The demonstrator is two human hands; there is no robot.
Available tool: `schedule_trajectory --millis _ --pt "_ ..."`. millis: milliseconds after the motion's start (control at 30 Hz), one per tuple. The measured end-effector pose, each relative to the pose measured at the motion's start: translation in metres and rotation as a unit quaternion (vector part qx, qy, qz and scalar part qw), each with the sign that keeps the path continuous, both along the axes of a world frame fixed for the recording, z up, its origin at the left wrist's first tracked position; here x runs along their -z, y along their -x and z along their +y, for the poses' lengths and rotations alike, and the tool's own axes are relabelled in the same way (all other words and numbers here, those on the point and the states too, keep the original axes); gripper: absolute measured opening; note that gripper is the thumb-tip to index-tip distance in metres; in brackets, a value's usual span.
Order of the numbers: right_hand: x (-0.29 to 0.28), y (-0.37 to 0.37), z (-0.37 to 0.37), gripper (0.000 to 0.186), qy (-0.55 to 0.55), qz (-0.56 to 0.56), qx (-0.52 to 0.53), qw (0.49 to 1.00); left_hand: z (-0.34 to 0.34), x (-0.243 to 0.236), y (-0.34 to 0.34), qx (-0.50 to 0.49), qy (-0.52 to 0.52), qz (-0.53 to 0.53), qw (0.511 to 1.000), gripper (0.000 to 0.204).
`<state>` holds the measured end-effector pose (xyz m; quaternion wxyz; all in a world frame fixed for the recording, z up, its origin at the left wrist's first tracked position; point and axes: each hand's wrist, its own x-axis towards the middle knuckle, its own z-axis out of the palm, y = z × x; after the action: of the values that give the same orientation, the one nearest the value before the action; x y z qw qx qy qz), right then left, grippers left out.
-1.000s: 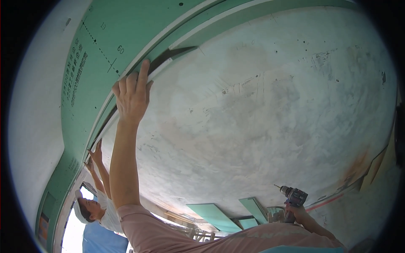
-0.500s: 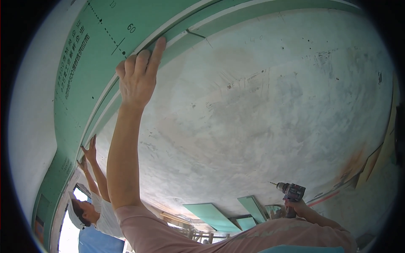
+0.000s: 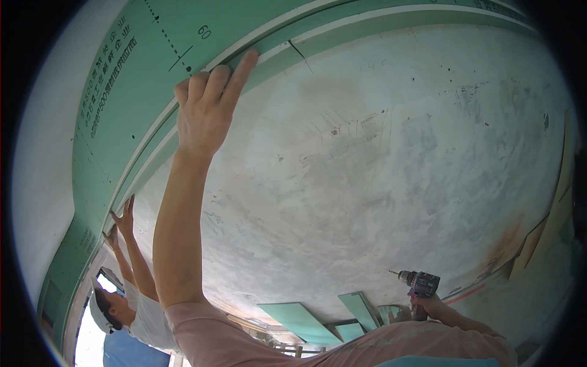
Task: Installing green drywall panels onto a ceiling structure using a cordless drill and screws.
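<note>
Plasterboard — a long, narrow green strip with a pale cut edge (image 3: pixel 275 62) — lies along the top of the mottled grey-white plaster wall (image 3: pixel 336 177), beneath the broad green printed board (image 3: pixel 147 79) overhead. Your left hand (image 3: pixel 205 116) is raised to it, index finger stretched along the pale edge, the other fingers bent; their tips are hidden, so you cannot tell from here whether they grip or merely press. Your right hand (image 3: pixel 433 304) is wrapped around the handle of a dark, compact cordless drill with a thin bit (image 3: pixel 420 282), held low and well apart from the strip. Further left, a co-worker in a white cap has both hands (image 3: pixel 125 219) up at the same edge.

Fitting looks well advanced: the strip appears to be in line with the next green strip (image 3: pixel 367 35), a thin dark seam between them. Fastening, as far as you can judge, is what is left — no screw heads can be made out near your fingers, and the bit touches nothing. Loose green panels (image 3: pixel 299 321) lean low against the wall.
</note>
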<state>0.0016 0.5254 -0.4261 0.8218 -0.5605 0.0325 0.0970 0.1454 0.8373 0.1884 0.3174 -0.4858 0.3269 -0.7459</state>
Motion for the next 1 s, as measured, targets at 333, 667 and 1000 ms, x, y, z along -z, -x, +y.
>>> schedule_trajectory --millis 333,667,1000 --pt "-0.013 0.005 0.001 0.026 0.016 -0.015 0.011 1.0 0.004 0.001 -0.001 -0.03 0.008 -0.022 0.999 0.057" --pt "-0.017 0.018 -0.007 0.03 0.045 -0.02 0.024 0.998 0.0 0.0 -0.006 0.011 -0.004 -0.02 1.0 0.066" --pt "-0.028 0.026 -0.003 0.026 0.058 -0.02 0.055 0.997 0.001 0.002 -0.007 0.007 0.002 -0.014 1.0 0.067"
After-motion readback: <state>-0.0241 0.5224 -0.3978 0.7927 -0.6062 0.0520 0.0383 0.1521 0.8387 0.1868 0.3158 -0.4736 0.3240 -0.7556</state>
